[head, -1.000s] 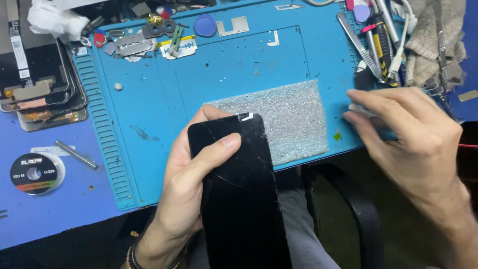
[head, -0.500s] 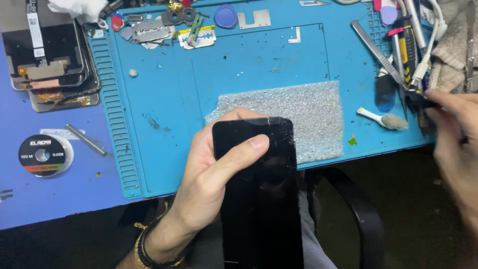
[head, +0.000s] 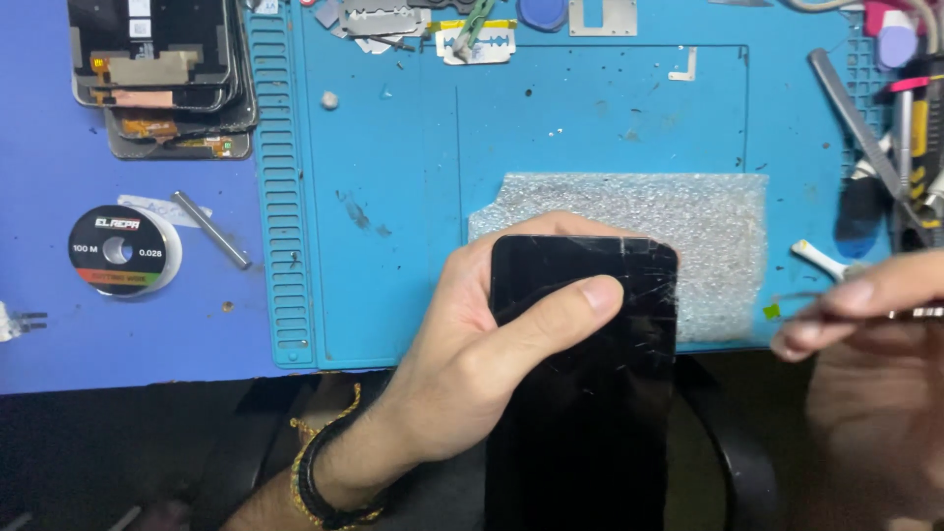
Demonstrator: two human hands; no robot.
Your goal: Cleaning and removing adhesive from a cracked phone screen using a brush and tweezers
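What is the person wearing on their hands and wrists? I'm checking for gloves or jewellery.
Both hands are bare, with no gloves and no rings in view. The left hand has a black bracelet and a thin gold chain at the wrist, and no sleeve shows. The right hand is blurred; its wrist is out of view.

**Purple bench under a blue mat**

A purple-topped workbench carries a blue rubber repair mat with a ribbed left edge. Directly on the purple surface lie a stack of dark phone screen assemblies, a round black wire spool and a short grey metal rod.
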